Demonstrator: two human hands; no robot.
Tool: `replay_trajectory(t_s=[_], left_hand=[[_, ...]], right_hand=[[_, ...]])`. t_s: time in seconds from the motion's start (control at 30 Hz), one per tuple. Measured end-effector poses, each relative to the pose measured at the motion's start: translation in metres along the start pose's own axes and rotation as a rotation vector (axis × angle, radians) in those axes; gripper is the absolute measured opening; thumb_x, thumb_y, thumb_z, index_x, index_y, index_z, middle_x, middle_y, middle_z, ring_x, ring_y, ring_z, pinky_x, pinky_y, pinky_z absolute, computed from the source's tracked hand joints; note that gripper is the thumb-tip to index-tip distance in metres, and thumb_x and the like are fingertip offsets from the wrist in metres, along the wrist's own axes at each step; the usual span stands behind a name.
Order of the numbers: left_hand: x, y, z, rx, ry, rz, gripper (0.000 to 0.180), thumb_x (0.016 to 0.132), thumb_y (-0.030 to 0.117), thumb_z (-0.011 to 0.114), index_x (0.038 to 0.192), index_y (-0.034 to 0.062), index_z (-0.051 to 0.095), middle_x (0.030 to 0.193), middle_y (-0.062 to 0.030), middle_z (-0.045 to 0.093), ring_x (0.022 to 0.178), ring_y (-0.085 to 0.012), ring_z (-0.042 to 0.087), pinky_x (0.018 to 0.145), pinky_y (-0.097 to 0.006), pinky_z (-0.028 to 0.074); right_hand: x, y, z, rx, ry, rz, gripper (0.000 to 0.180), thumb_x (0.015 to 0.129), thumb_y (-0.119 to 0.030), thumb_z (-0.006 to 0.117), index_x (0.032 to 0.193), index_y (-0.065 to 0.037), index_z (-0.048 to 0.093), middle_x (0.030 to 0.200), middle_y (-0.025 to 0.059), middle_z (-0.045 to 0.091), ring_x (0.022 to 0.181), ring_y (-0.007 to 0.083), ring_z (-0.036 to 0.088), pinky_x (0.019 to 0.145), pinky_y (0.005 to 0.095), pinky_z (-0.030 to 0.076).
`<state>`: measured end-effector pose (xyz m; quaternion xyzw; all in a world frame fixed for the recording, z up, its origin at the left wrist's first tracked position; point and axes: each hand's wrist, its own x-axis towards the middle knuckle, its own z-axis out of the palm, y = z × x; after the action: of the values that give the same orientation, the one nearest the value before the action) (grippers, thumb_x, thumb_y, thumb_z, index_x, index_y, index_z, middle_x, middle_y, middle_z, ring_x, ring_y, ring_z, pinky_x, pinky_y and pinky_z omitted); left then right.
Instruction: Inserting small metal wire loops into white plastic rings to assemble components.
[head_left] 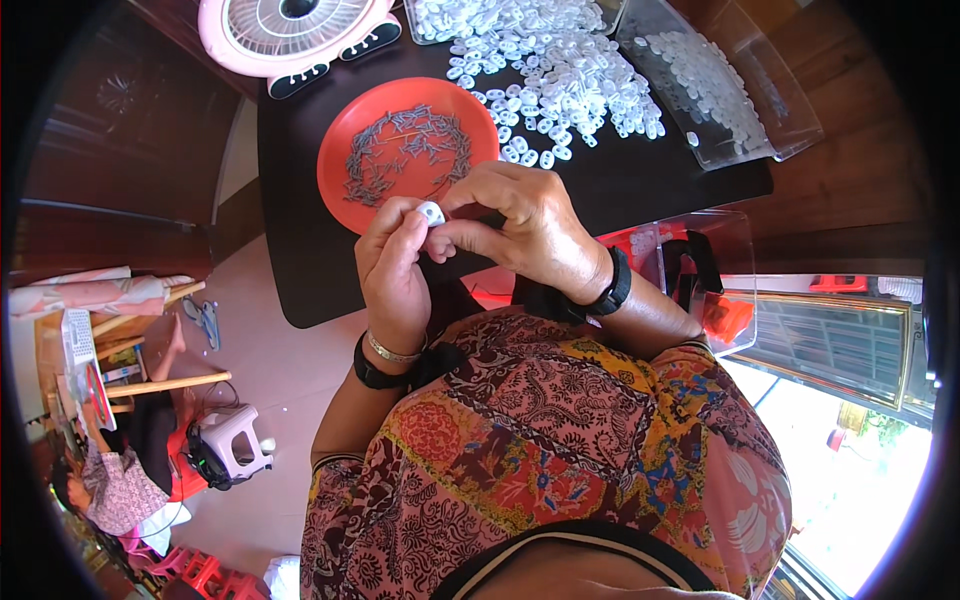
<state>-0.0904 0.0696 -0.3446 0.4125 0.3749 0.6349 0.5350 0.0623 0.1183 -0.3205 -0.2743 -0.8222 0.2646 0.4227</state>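
Note:
My left hand (pixel 394 268) pinches a small white oval plastic piece with holes (pixel 431 213) between thumb and fingertips. Close against its right side, my right hand (pixel 530 222) has its thumb and index finger curled toward the piece. Whatever those right fingertips hold is too small to make out. Just beyond both hands lies a round red plate (pixel 338 128), with many thin grey screws or pins (pixel 362 165) scattered over it in a ring. A heap of similar white two-holed pieces (pixel 590 88) spreads across the dark table behind the plate.
A clear bin (pixel 790 125) of white pieces stands at the far right of the dark table (pixel 310 250). At the far left is a pink fan (pixel 300 45). Another clear bin (pixel 740 300) sits by my right forearm. Another person (pixel 125 490) sits at lower left, near a pale stool (pixel 235 445).

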Motion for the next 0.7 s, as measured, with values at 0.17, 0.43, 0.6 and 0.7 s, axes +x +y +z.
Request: replay_trajectory(t_s=[0.17, 0.43, 0.6, 0.7], left_hand=[[-0.001, -0.001, -0.001, 0.157, 0.027, 0.084, 0.023, 0.095, 0.018, 0.047, 0.087, -0.0019, 0.056, 0.072, -0.0031, 0.055, 0.065, -0.0085, 0.048, 0.062, -0.024, 0.038], [-0.002, 0.003, -0.005, 0.366, -0.059, 0.132, 0.024, 0.094, 0.018, 0.05, 0.078, 0.0001, 0.051, 0.065, -0.0004, 0.048, 0.06, -0.0077, 0.044, 0.055, -0.024, 0.037], [-0.002, 0.003, -0.01, 0.158, -0.162, -0.012, 0.023, 0.092, 0.016, 0.051, 0.074, 0.0011, 0.049, 0.064, -0.0002, 0.047, 0.058, -0.0074, 0.042, 0.055, -0.024, 0.037], [-0.008, -0.001, 0.0, 0.14, -0.055, 0.054, 0.023, 0.092, 0.015, 0.05, 0.073, 0.0015, 0.049, 0.063, -0.0002, 0.046, 0.056, -0.0075, 0.042, 0.054, -0.024, 0.036]], right_hand=[[-0.005, 0.003, 0.008, 0.094, 0.047, 0.047, 0.014, 0.078, -0.006, 0.074, 0.087, -0.003, 0.064, 0.076, 0.0077, 0.064, 0.068, 0.0186, 0.065, 0.059, 0.0282, 0.05], [-0.006, -0.009, 0.001, 0.264, -0.042, 0.216, 0.006, 0.083, -0.003, 0.066, 0.086, -0.001, 0.061, 0.072, 0.0055, 0.061, 0.065, 0.0111, 0.06, 0.058, 0.0257, 0.046], [-0.004, -0.011, -0.004, 0.344, -0.175, 0.266, 0.004, 0.085, -0.003, 0.063, 0.083, 0.0, 0.06, 0.071, 0.0038, 0.061, 0.066, 0.0087, 0.059, 0.058, 0.0244, 0.046], [-0.007, -0.01, 0.006, 0.503, -0.136, 0.312, 0.007, 0.087, -0.002, 0.061, 0.081, 0.0, 0.059, 0.072, 0.0029, 0.062, 0.069, 0.0082, 0.06, 0.06, 0.0232, 0.048]])
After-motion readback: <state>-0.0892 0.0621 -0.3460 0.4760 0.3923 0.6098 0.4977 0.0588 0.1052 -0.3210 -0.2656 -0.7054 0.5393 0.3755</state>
